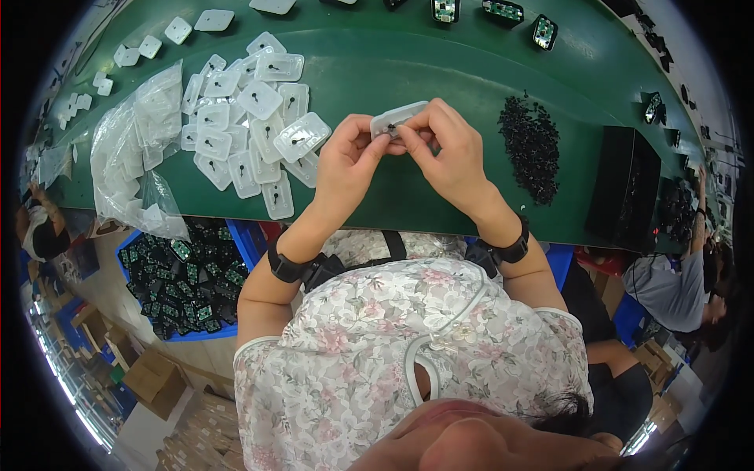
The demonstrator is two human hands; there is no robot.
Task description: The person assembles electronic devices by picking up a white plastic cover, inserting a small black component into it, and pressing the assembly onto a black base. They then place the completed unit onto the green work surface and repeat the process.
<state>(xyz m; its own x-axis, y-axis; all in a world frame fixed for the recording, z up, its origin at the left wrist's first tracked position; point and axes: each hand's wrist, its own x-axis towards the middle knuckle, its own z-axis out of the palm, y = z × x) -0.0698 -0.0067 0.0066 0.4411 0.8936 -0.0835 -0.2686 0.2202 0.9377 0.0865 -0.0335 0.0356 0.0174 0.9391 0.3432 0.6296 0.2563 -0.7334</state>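
Above the green table, both my hands hold one white translucent plastic cover (399, 116), a rounded rectangle tilted up between them. My left hand (353, 153) grips its left end, with thumb and fingers closed at the lower edge. My right hand (449, 145) pinches at the middle of the cover, where a small black part (391, 127) shows, mostly hidden by the fingertips. Left of my hands lies a heap of similar white covers (259, 100), many with a black part in the middle. To the right is a pile of small black parts (531, 149).
A clear plastic bag (137, 141) with white covers lies at the table's left. A black box (624, 184) stands at the right. Below the table edge, a blue bin (250, 239) holds many green circuit boards. More covers and boards line the far side. Other people sit at both sides.
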